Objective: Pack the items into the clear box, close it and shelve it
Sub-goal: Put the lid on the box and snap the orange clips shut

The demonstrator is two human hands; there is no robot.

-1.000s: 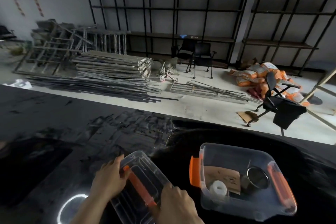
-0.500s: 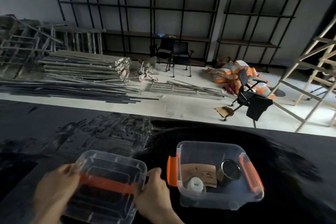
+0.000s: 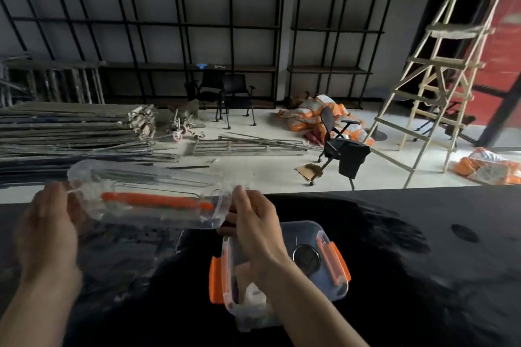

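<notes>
Left hand (image 3: 48, 229): gripping the clear lid (image 3: 146, 191) at its left end, mid-frame.
Right hand (image 3: 255, 224): pinching the lid's right end.
Clear box (image 3: 284, 270): sitting open on the black table (image 3: 423, 262), lower centre.

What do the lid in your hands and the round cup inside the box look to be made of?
Lid: clear glossy plastic, since the floor shows through it; its handle looks like matte orange plastic. Cup: probably metal, judging by the dull grey sheen on its rim, though blur leaves that open.
</notes>
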